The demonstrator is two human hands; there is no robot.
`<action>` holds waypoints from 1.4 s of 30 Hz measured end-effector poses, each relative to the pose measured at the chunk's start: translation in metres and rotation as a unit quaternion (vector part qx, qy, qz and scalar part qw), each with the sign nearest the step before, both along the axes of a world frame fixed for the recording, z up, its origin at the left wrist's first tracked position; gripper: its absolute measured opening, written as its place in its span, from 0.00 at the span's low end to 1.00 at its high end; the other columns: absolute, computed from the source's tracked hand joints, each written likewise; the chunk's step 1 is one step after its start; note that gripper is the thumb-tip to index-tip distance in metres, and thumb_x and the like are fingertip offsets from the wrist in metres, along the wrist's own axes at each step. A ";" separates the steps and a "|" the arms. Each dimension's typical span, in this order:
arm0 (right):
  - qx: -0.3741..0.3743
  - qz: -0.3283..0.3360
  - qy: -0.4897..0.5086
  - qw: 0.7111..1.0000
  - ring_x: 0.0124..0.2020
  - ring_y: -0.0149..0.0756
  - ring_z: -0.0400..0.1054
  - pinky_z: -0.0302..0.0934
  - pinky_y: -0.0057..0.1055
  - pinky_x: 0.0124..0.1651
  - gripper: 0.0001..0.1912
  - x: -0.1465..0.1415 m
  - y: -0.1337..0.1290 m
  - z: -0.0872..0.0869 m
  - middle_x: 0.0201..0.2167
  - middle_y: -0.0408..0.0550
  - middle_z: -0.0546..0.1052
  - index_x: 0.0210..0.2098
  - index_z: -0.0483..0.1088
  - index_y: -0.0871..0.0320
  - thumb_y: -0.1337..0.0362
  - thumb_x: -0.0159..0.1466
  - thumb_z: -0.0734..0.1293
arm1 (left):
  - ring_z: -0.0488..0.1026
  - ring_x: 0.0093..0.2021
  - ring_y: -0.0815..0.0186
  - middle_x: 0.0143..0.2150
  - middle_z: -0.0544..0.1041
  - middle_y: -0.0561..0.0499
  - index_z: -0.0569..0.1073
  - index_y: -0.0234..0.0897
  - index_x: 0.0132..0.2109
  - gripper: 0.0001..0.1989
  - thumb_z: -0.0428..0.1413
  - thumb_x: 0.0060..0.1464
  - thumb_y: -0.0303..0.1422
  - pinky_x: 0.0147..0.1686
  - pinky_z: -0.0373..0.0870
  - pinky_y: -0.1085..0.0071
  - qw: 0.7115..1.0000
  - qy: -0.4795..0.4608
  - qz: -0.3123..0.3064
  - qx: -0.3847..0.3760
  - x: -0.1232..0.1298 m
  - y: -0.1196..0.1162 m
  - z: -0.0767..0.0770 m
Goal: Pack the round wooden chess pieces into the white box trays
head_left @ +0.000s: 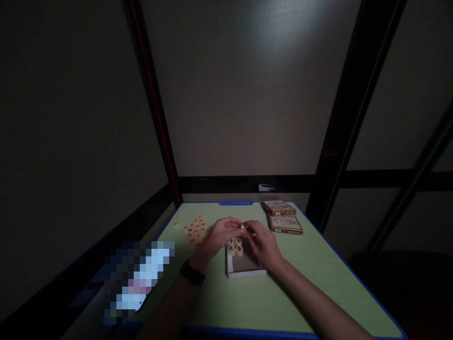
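My left hand (225, 233) and my right hand (262, 242) meet over the far part of an open shallow box (247, 264). The fingers of both are closed together around something small and pale, too small to make out. Inside the box, at its left side, several round cream pieces with black marks (235, 247) stand in rows. Just left of my left hand lies a loose pile of round pieces with red marks (197, 231), partly covered by that hand. A dark band is on my left wrist.
Two flat printed boxes (286, 223) lie overlapping at the back right of the green table (311, 283) with a blue edge. A pixelated bright object (141, 278) is at the left edge. Dark-framed panels stand behind the table.
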State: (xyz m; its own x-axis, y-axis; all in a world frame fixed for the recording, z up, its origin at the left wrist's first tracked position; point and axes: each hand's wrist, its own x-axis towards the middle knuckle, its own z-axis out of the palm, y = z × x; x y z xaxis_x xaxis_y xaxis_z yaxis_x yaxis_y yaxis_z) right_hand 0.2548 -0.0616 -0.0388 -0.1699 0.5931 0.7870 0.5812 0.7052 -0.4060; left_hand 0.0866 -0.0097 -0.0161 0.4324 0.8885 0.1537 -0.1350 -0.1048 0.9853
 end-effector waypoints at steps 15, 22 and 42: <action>-0.276 0.091 0.193 0.937 0.36 0.39 0.73 0.68 0.36 0.41 0.12 0.011 0.009 0.013 0.34 0.49 0.80 0.40 0.73 0.59 0.60 0.58 0.67 | 0.77 0.33 0.67 0.34 0.81 0.46 0.78 0.32 0.36 0.21 0.73 0.35 0.37 0.35 0.71 0.74 0.986 -0.044 0.157 -0.019 -0.022 0.011 -0.002; -0.317 0.122 -0.004 0.940 0.39 0.37 0.73 0.65 0.31 0.43 0.17 0.000 -0.018 0.029 0.38 0.48 0.81 0.44 0.76 0.59 0.72 0.58 0.63 | 0.76 0.33 0.67 0.32 0.80 0.47 0.77 0.33 0.36 0.18 0.71 0.39 0.37 0.32 0.71 0.74 0.988 -0.004 0.155 0.007 -0.018 0.012 -0.011; -0.283 0.010 -0.134 0.950 0.30 0.34 0.70 0.57 0.26 0.34 0.06 -0.029 -0.033 0.008 0.27 0.45 0.78 0.30 0.73 0.59 0.75 0.57 0.67 | 0.77 0.30 0.68 0.29 0.80 0.48 0.77 0.33 0.33 0.12 0.70 0.41 0.33 0.33 0.74 0.74 0.988 0.038 0.143 0.033 -0.007 0.020 -0.026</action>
